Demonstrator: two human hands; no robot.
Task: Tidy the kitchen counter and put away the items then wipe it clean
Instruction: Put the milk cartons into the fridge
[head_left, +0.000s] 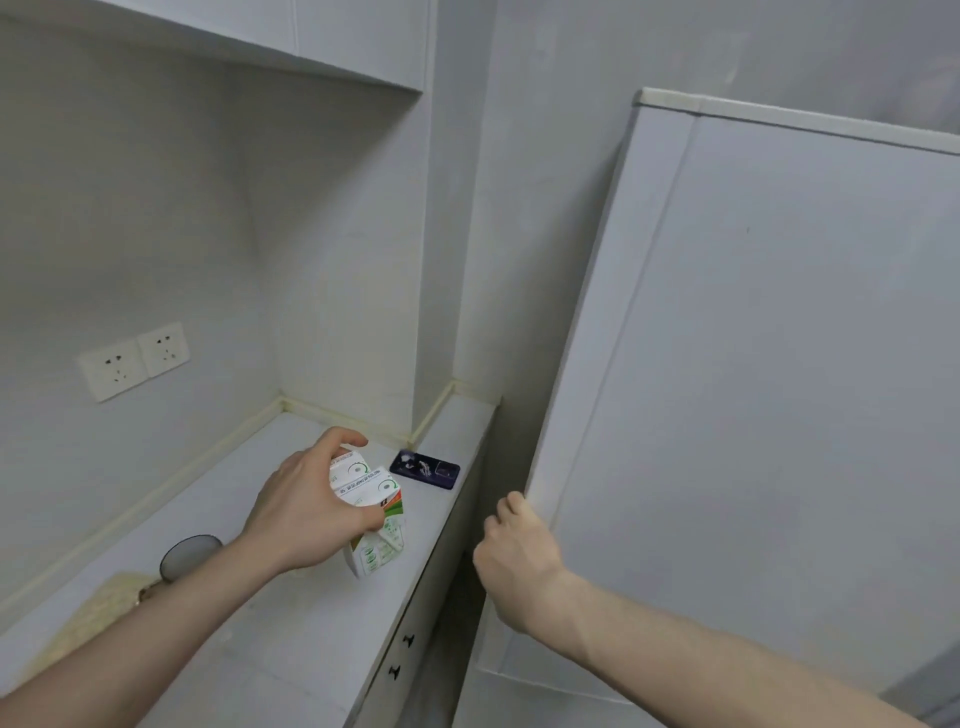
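White sockets sat on the wall at far left, above a yellowish cloth and a round lid lying on the counter by my forearm. My left hand was clamped over the top of the carton, which stood tilted near the counter's front edge, with a dark phone lying flat just behind it. My right hand was curled tight around the left edge of the grey door, fingers wrapped behind it.
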